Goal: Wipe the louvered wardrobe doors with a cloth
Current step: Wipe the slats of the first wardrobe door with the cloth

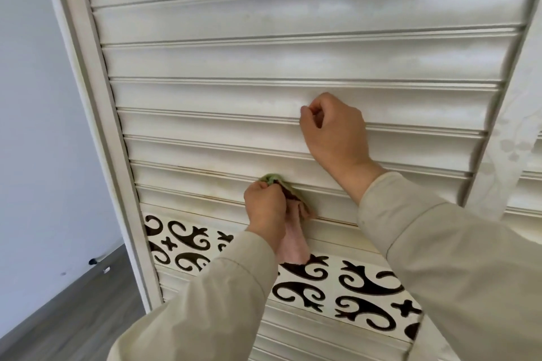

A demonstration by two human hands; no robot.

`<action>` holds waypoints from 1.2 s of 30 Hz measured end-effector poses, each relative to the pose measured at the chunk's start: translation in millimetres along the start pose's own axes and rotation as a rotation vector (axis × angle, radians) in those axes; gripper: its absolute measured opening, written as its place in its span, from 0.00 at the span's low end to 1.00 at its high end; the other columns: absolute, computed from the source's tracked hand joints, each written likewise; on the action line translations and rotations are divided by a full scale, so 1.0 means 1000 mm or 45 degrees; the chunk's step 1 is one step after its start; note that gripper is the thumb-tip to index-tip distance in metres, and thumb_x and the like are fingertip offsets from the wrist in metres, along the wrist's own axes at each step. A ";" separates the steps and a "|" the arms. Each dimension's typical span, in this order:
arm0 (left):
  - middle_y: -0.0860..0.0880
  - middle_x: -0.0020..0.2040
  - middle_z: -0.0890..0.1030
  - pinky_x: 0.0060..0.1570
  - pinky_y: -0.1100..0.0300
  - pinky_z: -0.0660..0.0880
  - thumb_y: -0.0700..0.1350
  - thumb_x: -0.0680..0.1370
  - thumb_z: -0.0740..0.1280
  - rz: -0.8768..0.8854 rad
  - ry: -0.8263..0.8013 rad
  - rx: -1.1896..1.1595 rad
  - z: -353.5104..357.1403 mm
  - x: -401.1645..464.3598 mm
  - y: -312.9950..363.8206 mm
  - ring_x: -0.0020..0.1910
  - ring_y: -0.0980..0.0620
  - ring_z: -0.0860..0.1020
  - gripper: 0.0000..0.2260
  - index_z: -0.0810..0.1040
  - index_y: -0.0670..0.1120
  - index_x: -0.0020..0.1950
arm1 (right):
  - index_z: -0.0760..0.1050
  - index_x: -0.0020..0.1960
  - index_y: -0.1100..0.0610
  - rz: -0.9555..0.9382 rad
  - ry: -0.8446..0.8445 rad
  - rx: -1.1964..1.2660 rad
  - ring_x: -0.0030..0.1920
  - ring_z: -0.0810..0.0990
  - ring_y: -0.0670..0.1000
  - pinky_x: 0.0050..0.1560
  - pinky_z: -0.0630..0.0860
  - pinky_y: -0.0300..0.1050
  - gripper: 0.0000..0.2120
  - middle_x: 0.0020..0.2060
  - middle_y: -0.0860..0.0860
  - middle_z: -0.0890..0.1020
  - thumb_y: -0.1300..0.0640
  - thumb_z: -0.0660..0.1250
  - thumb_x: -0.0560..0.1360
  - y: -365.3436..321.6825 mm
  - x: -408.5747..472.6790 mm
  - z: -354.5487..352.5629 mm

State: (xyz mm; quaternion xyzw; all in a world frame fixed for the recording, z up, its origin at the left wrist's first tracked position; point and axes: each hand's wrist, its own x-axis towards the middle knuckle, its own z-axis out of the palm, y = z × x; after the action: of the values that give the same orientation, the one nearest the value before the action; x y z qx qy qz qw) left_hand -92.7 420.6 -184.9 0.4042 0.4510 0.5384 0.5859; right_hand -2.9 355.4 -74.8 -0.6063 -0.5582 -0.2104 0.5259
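My left hand [265,208] pinches the cloth [289,214] bunched at its top, pressing it into a slat groove just above the scrollwork band [366,287] of the door [264,67]. I judge the cloth soft, light and limp, best held bunched. My right hand [334,132], higher up, rests curled against a slat, holding nothing.

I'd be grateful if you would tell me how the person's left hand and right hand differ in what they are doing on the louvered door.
The left hand grips a cloth, pressing its green tip against a slat; the right hand holds nothing, its curled fingers resting on the door. The left hand works low, just above the patterned band; the right hand sits a few slats higher and further right. Both wear beige sleeves and touch the same door.
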 end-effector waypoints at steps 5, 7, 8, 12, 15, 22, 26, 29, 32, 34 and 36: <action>0.45 0.32 0.73 0.27 0.61 0.68 0.33 0.72 0.56 0.043 0.107 -0.019 -0.033 0.041 0.015 0.28 0.47 0.71 0.09 0.71 0.45 0.37 | 0.74 0.42 0.55 -0.213 -0.111 0.083 0.33 0.76 0.50 0.36 0.73 0.45 0.08 0.31 0.46 0.77 0.53 0.65 0.79 -0.036 0.014 0.035; 0.44 0.34 0.73 0.30 0.59 0.68 0.34 0.72 0.56 0.061 0.154 -0.015 -0.058 0.068 0.023 0.32 0.47 0.70 0.09 0.70 0.46 0.36 | 0.74 0.43 0.56 -0.247 -0.126 0.073 0.34 0.77 0.50 0.37 0.73 0.46 0.08 0.31 0.47 0.78 0.53 0.64 0.79 -0.046 0.018 0.054; 0.44 0.35 0.73 0.30 0.58 0.67 0.34 0.71 0.56 0.056 0.180 -0.003 -0.071 0.080 0.028 0.33 0.47 0.70 0.09 0.70 0.45 0.36 | 0.74 0.43 0.56 -0.256 -0.131 0.069 0.34 0.77 0.50 0.37 0.74 0.45 0.08 0.32 0.47 0.78 0.54 0.64 0.79 -0.051 0.020 0.063; 0.41 0.38 0.77 0.31 0.60 0.69 0.34 0.73 0.56 0.045 0.310 0.013 -0.130 0.134 0.050 0.32 0.47 0.72 0.09 0.74 0.43 0.41 | 0.74 0.41 0.56 -0.190 -0.197 0.059 0.34 0.76 0.48 0.38 0.74 0.46 0.09 0.31 0.46 0.78 0.54 0.65 0.78 -0.064 0.026 0.096; 0.37 0.43 0.82 0.28 0.62 0.71 0.34 0.75 0.56 0.011 0.375 -0.011 -0.172 0.174 0.070 0.32 0.46 0.76 0.13 0.79 0.39 0.49 | 0.75 0.39 0.55 -0.103 -0.223 -0.006 0.33 0.79 0.49 0.39 0.77 0.47 0.09 0.30 0.46 0.78 0.53 0.66 0.77 -0.067 0.036 0.108; 0.45 0.31 0.72 0.29 0.56 0.76 0.38 0.74 0.57 -0.027 0.266 -0.218 -0.191 0.186 0.065 0.27 0.49 0.72 0.10 0.73 0.49 0.36 | 0.77 0.40 0.55 0.061 -0.302 -0.081 0.25 0.81 0.43 0.35 0.75 0.39 0.08 0.28 0.48 0.81 0.54 0.66 0.76 -0.079 0.047 0.110; 0.54 0.28 0.74 0.39 0.50 0.78 0.43 0.75 0.66 0.484 -0.041 0.317 -0.138 0.139 0.034 0.30 0.50 0.73 0.10 0.73 0.52 0.34 | 0.77 0.40 0.56 0.113 -0.288 -0.051 0.25 0.81 0.45 0.35 0.75 0.40 0.07 0.29 0.50 0.82 0.56 0.66 0.76 -0.081 0.048 0.111; 0.55 0.26 0.69 0.28 0.58 0.68 0.45 0.78 0.69 1.102 -0.376 0.597 -0.104 0.112 0.037 0.25 0.59 0.66 0.16 0.65 0.50 0.35 | 0.77 0.40 0.56 0.102 -0.270 -0.061 0.24 0.81 0.45 0.35 0.74 0.39 0.07 0.28 0.50 0.82 0.56 0.66 0.76 -0.079 0.046 0.111; 0.56 0.27 0.67 0.27 0.62 0.62 0.43 0.76 0.72 1.356 -0.400 0.630 -0.098 0.130 0.053 0.25 0.56 0.66 0.16 0.65 0.48 0.38 | 0.77 0.41 0.57 0.105 -0.264 -0.048 0.25 0.81 0.46 0.35 0.76 0.40 0.07 0.27 0.50 0.82 0.56 0.66 0.77 -0.075 0.046 0.113; 0.55 0.27 0.68 0.29 0.62 0.65 0.46 0.76 0.73 1.203 -0.267 0.539 -0.105 0.139 0.063 0.26 0.55 0.65 0.16 0.66 0.48 0.37 | 0.77 0.41 0.57 0.120 -0.265 -0.023 0.25 0.82 0.47 0.35 0.77 0.41 0.07 0.27 0.51 0.82 0.57 0.66 0.77 -0.074 0.046 0.113; 0.54 0.29 0.71 0.29 0.65 0.67 0.49 0.76 0.73 1.008 -0.055 0.430 -0.118 0.154 0.068 0.27 0.56 0.67 0.16 0.67 0.50 0.37 | 0.77 0.41 0.57 0.132 -0.272 -0.001 0.26 0.82 0.47 0.35 0.78 0.42 0.07 0.28 0.51 0.82 0.57 0.66 0.77 -0.073 0.044 0.113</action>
State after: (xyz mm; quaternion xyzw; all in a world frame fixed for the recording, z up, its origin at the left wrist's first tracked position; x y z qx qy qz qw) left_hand -222.9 578.7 -165.1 0.6475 0.3307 0.6317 0.2691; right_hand -93.4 461.0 -48.5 -0.6536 -0.5788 -0.1174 0.4734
